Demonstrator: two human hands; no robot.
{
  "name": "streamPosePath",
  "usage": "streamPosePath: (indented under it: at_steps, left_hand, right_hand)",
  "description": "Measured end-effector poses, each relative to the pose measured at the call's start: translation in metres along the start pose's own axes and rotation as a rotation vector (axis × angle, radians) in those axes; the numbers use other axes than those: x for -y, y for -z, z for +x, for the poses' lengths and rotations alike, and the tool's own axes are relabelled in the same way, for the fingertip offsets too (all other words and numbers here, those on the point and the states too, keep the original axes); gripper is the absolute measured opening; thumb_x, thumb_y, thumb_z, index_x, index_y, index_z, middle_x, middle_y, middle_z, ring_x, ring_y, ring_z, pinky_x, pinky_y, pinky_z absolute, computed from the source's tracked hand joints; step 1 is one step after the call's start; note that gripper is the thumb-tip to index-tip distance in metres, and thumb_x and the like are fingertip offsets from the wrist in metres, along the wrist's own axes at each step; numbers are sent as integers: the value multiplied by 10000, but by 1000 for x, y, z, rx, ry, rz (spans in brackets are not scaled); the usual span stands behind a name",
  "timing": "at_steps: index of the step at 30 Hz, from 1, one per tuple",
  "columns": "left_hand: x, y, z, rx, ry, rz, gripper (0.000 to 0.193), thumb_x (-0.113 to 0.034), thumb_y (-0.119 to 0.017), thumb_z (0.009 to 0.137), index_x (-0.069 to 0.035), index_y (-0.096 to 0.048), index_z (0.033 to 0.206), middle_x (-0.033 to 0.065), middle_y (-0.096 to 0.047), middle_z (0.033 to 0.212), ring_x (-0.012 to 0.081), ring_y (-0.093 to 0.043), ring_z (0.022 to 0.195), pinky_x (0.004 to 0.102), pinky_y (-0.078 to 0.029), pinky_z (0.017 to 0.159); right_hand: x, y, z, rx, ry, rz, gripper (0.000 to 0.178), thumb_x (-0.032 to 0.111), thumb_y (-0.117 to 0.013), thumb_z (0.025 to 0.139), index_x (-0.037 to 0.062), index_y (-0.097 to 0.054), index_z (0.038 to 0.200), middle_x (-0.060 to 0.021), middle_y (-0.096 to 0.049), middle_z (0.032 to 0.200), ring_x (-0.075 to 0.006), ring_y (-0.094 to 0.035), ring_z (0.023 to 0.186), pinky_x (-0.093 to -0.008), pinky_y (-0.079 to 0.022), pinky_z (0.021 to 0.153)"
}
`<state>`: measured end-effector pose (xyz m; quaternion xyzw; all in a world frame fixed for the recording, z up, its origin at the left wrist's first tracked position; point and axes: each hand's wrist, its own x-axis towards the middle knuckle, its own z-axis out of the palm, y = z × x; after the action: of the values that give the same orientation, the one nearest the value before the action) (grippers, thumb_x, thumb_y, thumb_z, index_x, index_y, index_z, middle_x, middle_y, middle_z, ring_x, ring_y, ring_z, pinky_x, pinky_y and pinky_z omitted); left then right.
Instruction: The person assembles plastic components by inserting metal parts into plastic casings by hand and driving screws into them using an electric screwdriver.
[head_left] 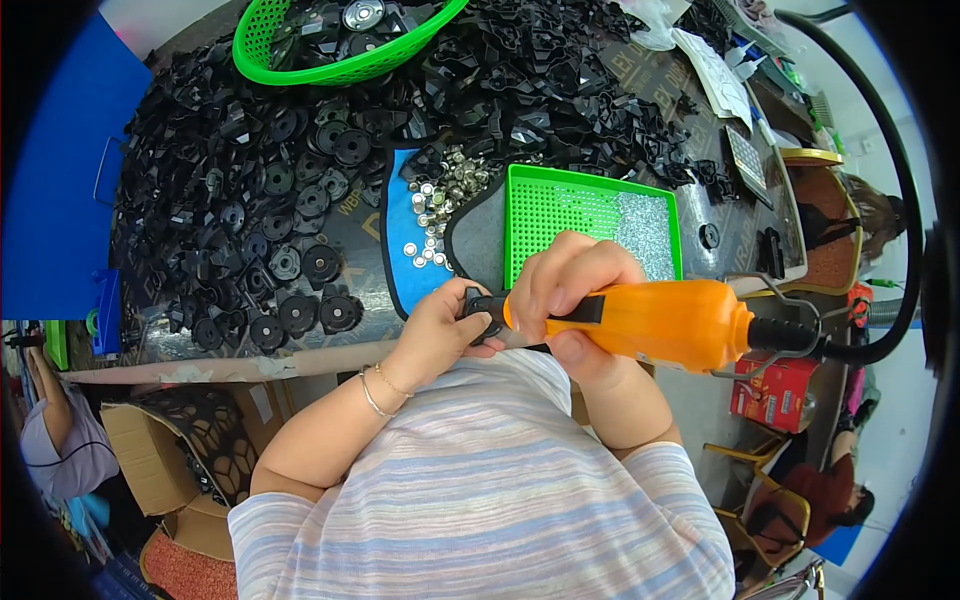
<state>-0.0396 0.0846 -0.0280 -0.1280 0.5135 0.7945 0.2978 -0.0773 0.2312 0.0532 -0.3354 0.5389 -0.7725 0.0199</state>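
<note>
My right hand [585,275] is wrapped round an orange electric screwdriver [680,320], which lies nearly level with its black cord leading off to the right. The tool's dark nose points left and meets a small black plastic part [484,308]. That part is pinched in the fingers of my left hand [435,335], which partly cover it; the bit's tip is hidden. Just beyond my hands is a green perforated tray [560,205] with many tiny silver screws [648,235] at its right side. Small silver metal caps [430,215] lie on a blue and grey mat [403,270].
Heaps of black plastic parts [560,90] and round black discs [300,315] cover much of the table. A green basket [350,72] stands at the far side. An open cardboard box [150,460] is at lower left. Other people [840,490] sit at right; another is at far left.
</note>
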Motion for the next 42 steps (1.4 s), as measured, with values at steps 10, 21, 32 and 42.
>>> streamPosePath:
  at_steps: [10,21,32,42]
  left_hand:
    - [-5,1,-1,31,82,-25,177,13,-473,848,-2,-447,1023,75,-571,872,163,-634,680,246,-556,571]
    - [-7,3,-1,13,89,-46,205,31,-478,832,-9,-453,1032,90,-582,934,195,-639,670,261,-559,571]
    - [-5,4,0,26,70,-69,205,37,-475,831,-8,-449,1029,94,-584,936,189,-641,662,258,-562,566]
    - [-5,6,0,24,73,-102,175,8,-476,833,-25,-452,1003,118,-589,962,192,-639,655,268,-561,555]
  right_hand:
    - [8,25,7,160,67,361,245,137,-683,708,52,-503,850,-74,-523,781,-150,-530,567,-265,-454,498]
    - [9,82,-13,-315,186,-159,206,-17,-587,741,-11,-467,908,-121,-498,828,-142,-518,590,-225,-451,534]
    - [5,86,-17,-329,189,-196,196,-18,-577,747,-8,-464,907,-115,-493,817,-135,-515,585,-225,-453,536]
    - [27,70,-8,-297,253,-46,220,68,-600,755,-5,-459,907,-138,-487,818,-155,-496,568,-268,-456,536]
